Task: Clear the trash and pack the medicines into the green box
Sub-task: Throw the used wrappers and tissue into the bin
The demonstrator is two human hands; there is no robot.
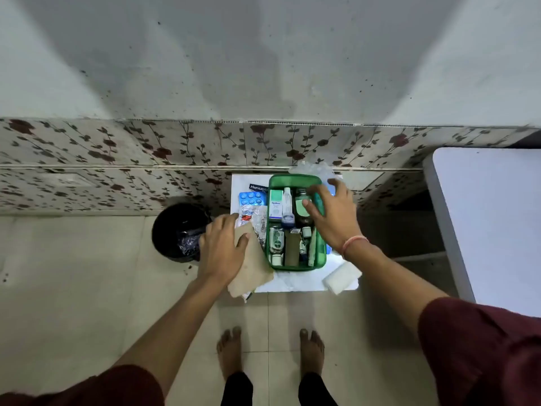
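Note:
A green plastic box [292, 180] stands on a small white table [301, 284], filled with bottles, cartons and tubes. My right hand [333, 216] hovers over the box's right side with fingers spread, its fingertips at a dark bottle [301, 213]; whether it grips anything I cannot tell. My left hand [224, 249] presses on a brown paper bag [254, 271] at the table's left edge, thumb over the paper. Past it lie a blue blister strip [252, 198], a Hansaplast pack [258, 188] and crinkled clear wrappers [257, 219].
A black bin [175, 227] with a dark liner stands on the tiled floor left of the table. A white folded pad [341, 278] lies at the table's near right corner. Clear plastic [314, 168] sits behind the box. A large white table [491, 218] is at right.

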